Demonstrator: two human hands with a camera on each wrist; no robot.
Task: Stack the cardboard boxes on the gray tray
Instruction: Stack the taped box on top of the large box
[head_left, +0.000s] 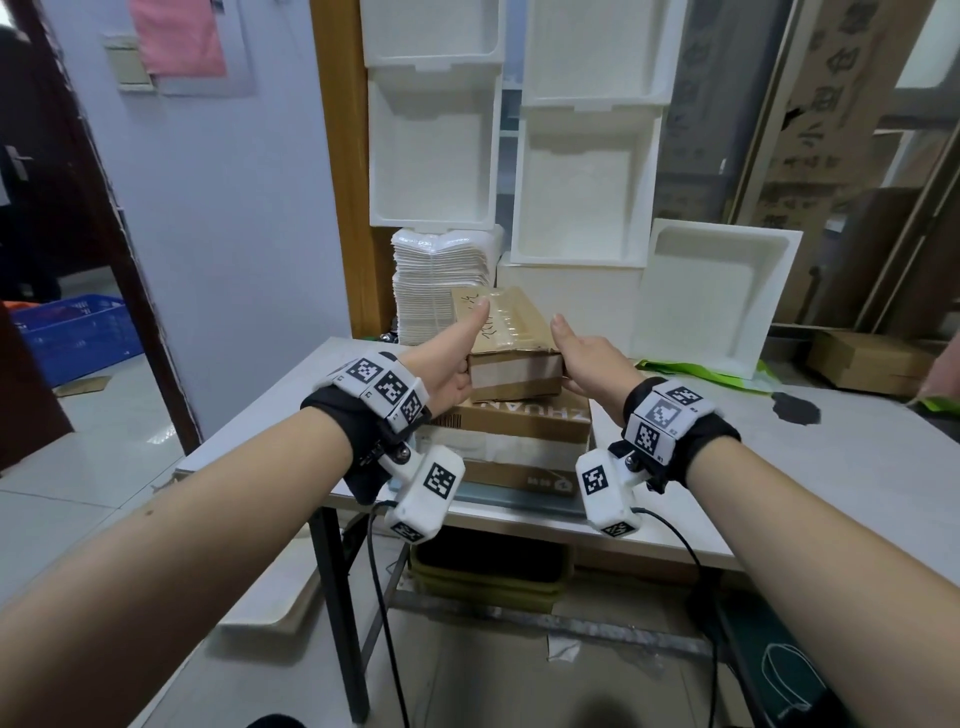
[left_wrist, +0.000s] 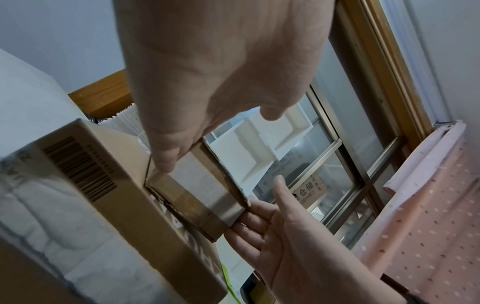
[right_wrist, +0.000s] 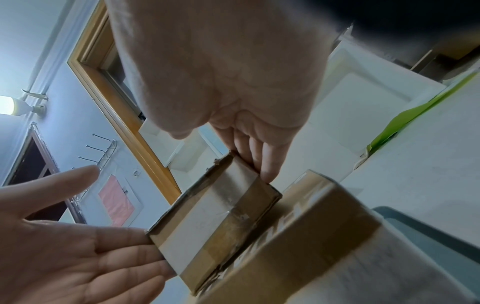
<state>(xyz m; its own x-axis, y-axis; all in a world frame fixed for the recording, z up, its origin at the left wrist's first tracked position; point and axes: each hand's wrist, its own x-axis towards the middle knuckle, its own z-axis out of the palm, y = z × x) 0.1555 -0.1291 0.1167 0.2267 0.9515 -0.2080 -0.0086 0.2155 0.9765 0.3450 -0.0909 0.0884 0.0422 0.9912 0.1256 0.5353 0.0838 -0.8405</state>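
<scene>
A small taped cardboard box (head_left: 511, 332) sits on top of a larger cardboard box (head_left: 524, 415), which stands on the gray tray (head_left: 519, 501) near the table's front edge. My left hand (head_left: 447, 364) lies against the small box's left side and my right hand (head_left: 592, 364) against its right side, thumbs raised. In the right wrist view my right hand's fingers (right_wrist: 267, 162) run straight along the small box (right_wrist: 207, 216), above the larger box (right_wrist: 311, 216) and tray (right_wrist: 415, 224). In the left wrist view a left fingertip (left_wrist: 166, 158) touches the small box (left_wrist: 197, 191).
White foam trays (head_left: 582, 182) lean against the window behind the boxes, beside a stack of white sheets (head_left: 441, 280). A green bag (head_left: 691, 369) and a dark stain (head_left: 795, 410) lie on the table to the right. An olive bin (head_left: 488, 571) sits under the table.
</scene>
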